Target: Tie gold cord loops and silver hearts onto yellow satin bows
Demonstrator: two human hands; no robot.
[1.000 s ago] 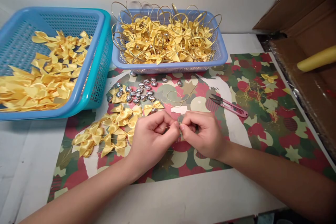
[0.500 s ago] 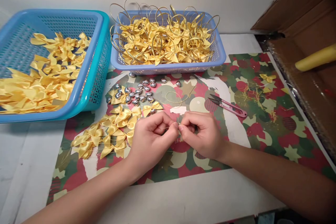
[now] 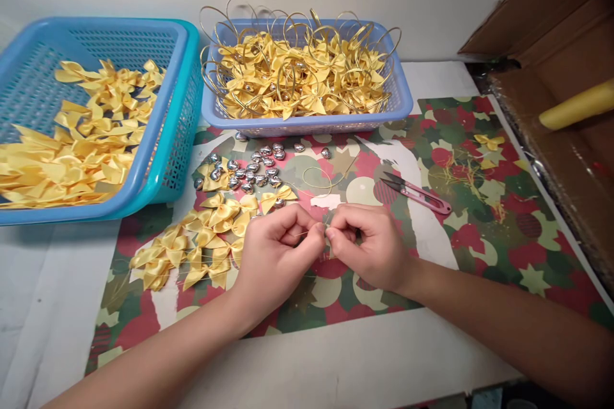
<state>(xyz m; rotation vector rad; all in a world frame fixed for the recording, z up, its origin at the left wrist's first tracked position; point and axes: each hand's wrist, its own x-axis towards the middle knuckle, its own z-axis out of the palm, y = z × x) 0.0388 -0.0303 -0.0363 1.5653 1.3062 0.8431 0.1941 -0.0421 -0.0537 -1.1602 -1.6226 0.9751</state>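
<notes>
My left hand (image 3: 283, 252) is closed in a pinch on a thin gold cord, its thumb pressed to the bent fingers. Close against it, my right hand (image 3: 367, 243) pinches the same cord at nearly the same spot. A loop of the gold cord (image 3: 316, 180) lies on the mat just beyond my hands. Left of my left hand are several yellow satin bows (image 3: 218, 214), with strands of cord across some of them. Behind these sit several shiny silver beads (image 3: 261, 166). Fingers hide the exact part of the cord being pinched.
A blue basket (image 3: 144, 179) of yellow bows stands at left. A periwinkle basket (image 3: 311, 120) at the back holds bows with gold cord loops. Pink thread snips (image 3: 417, 193) lie to the right, near cord scraps (image 3: 463, 176). A cardboard box (image 3: 542, 115) edges the right side.
Almost nothing differs. Both hands keep the same pinch on the cord, with only a very slight shift at the fingertips.
</notes>
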